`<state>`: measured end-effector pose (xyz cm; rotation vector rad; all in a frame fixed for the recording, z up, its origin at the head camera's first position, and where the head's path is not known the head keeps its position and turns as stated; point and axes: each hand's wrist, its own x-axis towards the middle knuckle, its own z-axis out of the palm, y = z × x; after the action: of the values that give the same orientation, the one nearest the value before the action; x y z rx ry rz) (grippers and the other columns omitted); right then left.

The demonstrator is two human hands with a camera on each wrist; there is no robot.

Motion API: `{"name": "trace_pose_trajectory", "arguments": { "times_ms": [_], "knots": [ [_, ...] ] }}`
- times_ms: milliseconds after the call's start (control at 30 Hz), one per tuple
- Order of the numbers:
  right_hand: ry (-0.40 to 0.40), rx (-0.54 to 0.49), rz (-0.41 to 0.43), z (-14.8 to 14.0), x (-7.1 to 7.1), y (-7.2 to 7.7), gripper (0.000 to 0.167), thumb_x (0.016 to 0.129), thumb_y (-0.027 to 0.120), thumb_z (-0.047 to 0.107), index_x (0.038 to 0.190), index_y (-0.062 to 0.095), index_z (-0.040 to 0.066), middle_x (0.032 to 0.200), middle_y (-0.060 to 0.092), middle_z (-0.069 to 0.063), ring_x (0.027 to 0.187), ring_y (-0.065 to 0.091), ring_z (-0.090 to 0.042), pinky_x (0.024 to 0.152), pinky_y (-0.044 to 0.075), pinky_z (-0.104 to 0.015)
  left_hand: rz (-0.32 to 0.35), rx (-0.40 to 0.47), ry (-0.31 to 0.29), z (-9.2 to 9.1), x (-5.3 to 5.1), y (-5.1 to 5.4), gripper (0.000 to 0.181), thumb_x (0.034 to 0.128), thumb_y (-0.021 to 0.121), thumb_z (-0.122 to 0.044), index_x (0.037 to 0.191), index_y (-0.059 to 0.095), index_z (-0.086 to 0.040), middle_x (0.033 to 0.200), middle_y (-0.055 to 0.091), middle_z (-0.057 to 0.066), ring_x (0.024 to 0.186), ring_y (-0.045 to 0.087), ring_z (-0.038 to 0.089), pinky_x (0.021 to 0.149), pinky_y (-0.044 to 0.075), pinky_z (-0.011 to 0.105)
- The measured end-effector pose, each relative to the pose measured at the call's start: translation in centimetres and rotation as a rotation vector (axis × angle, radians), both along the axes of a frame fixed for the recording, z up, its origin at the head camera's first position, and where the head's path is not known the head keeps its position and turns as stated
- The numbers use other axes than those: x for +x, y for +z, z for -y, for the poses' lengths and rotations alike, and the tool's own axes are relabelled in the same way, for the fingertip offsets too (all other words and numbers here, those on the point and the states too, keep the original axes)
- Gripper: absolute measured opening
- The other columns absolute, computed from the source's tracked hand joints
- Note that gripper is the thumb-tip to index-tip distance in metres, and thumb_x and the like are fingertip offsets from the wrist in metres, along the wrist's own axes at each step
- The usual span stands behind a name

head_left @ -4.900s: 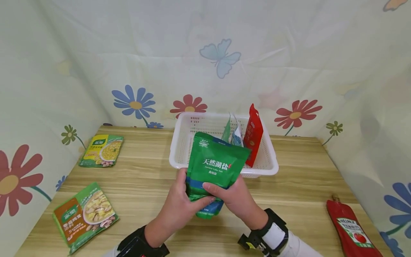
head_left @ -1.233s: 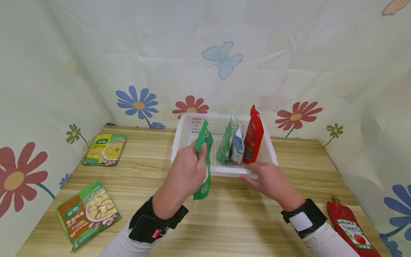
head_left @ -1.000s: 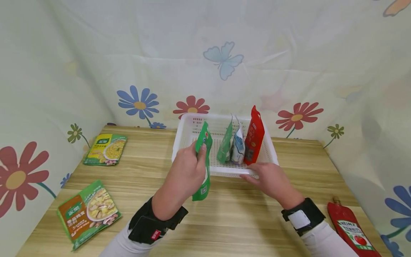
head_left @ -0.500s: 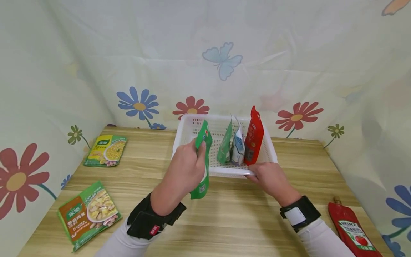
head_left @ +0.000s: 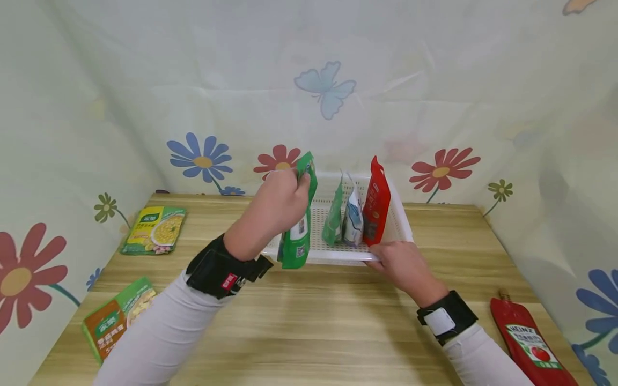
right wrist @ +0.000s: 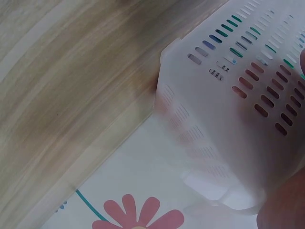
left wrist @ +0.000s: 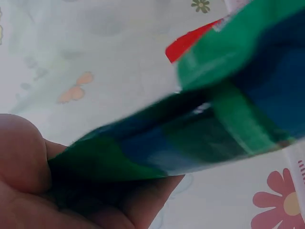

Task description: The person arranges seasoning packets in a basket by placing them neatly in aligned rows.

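My left hand [head_left: 276, 202] grips a green salt pouch [head_left: 298, 244] by its upper part, fingers hidden behind it. The pouch hangs edge-on over the left front of a white perforated basket [head_left: 338, 256]. Up close in the left wrist view, the pouch [left wrist: 200, 136] lies between thumb and fingers. My right hand [head_left: 403, 268] holds the basket's front rim near its right corner. Inside the basket stand a light green packet [head_left: 333, 217], a white-and-blue packet [head_left: 354, 220] and a red packet [head_left: 377, 203]. The basket's perforated wall [right wrist: 209, 109] fills much of the right wrist view.
On the wooden table's left lie a yellow-green soup packet [head_left: 154, 230] and a brown-green packet [head_left: 108, 324], partly covered by my left sleeve. A red Heinz ketchup pouch [head_left: 528, 340] lies at the right. A flowered cloth stands behind the basket.
Both hands held the salt pouch at first; my right hand then went to the basket rim. In the last half second, my left hand has lifted the pouch up and forward over the basket.
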<state>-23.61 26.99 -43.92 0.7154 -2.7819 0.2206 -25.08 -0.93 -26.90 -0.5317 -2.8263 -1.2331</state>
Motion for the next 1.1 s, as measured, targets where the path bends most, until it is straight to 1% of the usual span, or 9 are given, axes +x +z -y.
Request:
{"name": "trace_pose_trajectory", "arguments": {
  "times_ms": [100,200,367,467,567,667,867,967,1100],
  "knots": [
    [-0.003,0.005,0.0,0.0,-0.1,0.0,0.023,0.083,0.086,0.033,0.083,0.073,0.015,0.061,0.057,0.007,0.057,0.047,-0.009,0.055,0.036,-0.024,0.024,-0.056,0.004,-0.3,-1.7,0.6,0.044,0.1102,0.037,-0.021,0.071,0.048,-0.006,0.057,0.043,0.005,0.051,0.057,0.022,0.052,0.044,0.026],
    [-0.002,0.009,0.001,0.0,-0.2,-0.1,0.022,0.083,0.086,0.033,0.086,0.075,0.014,0.063,0.061,0.007,0.057,0.049,-0.009,0.055,0.036,-0.024,0.039,-0.091,0.021,-0.4,-3.2,0.7,0.044,0.1109,0.034,-0.022,0.073,0.048,-0.006,0.06,0.045,0.005,0.055,0.056,0.023,0.055,0.042,0.029],
    [-0.004,0.014,0.003,-0.1,-0.2,-0.2,0.022,0.084,0.085,0.033,0.09,0.076,0.014,0.068,0.066,0.005,0.058,0.051,-0.01,0.056,0.037,-0.024,0.081,-0.131,0.036,-1.0,-5.5,0.5,0.04,0.1107,0.032,-0.023,0.079,0.05,-0.005,0.069,0.048,0.008,0.062,0.058,0.024,0.06,0.044,0.03],
    [-0.009,0.011,0.013,-0.1,-0.2,-0.2,0.022,0.084,0.085,0.033,0.09,0.076,0.014,0.067,0.066,0.005,0.058,0.051,-0.01,0.056,0.037,-0.024,0.094,-0.211,0.027,-1.6,-6.7,0.2,0.038,0.1095,0.031,-0.02,0.081,0.051,-0.005,0.074,0.047,0.008,0.064,0.054,0.024,0.063,0.043,0.03],
    [-0.015,0.01,0.025,-0.1,-0.1,-0.1,0.021,0.084,0.085,0.032,0.089,0.076,0.013,0.065,0.064,0.006,0.058,0.05,-0.01,0.055,0.037,-0.024,0.089,-0.284,0.015,-1.9,-7.7,-0.4,0.036,0.108,0.03,-0.016,0.08,0.049,-0.006,0.078,0.043,0.007,0.064,0.046,0.023,0.064,0.039,0.03],
    [-0.022,0.01,0.032,0.0,-0.1,0.1,0.021,0.084,0.085,0.031,0.087,0.076,0.013,0.064,0.063,0.006,0.057,0.049,-0.01,0.056,0.037,-0.024,0.091,-0.313,0.018,-2.3,-8.6,-0.9,0.035,0.1066,0.031,-0.013,0.076,0.046,-0.007,0.075,0.04,0.006,0.063,0.043,0.021,0.062,0.038,0.03],
    [-0.03,0.006,0.049,0.1,-0.1,0.3,0.021,0.083,0.086,0.031,0.091,0.078,0.012,0.067,0.066,0.005,0.058,0.051,-0.01,0.056,0.039,-0.024,0.123,-0.301,0.026,-3.0,-10.0,-2.6,0.032,0.106,0.034,-0.013,0.077,0.047,-0.008,0.068,0.042,0.004,0.061,0.049,0.021,0.057,0.04,0.029],
    [-0.033,0.005,0.049,0.1,-0.1,0.3,0.022,0.083,0.086,0.031,0.092,0.078,0.012,0.069,0.068,0.004,0.059,0.053,-0.01,0.057,0.041,-0.024,0.132,-0.286,0.013,-3.4,-10.7,-3.6,0.032,0.1055,0.034,-0.011,0.076,0.046,-0.007,0.07,0.04,0.005,0.061,0.045,0.02,0.059,0.039,0.028],
    [-0.033,0.011,0.054,0.1,-0.1,0.2,0.023,0.083,0.086,0.031,0.094,0.078,0.013,0.07,0.069,0.004,0.059,0.053,-0.01,0.058,0.041,-0.024,0.149,-0.32,0.011,-4.0,-11.3,-4.5,0.032,0.105,0.034,-0.011,0.075,0.045,-0.008,0.071,0.038,0.004,0.059,0.037,0.018,0.058,0.035,0.028]
  ]
}}
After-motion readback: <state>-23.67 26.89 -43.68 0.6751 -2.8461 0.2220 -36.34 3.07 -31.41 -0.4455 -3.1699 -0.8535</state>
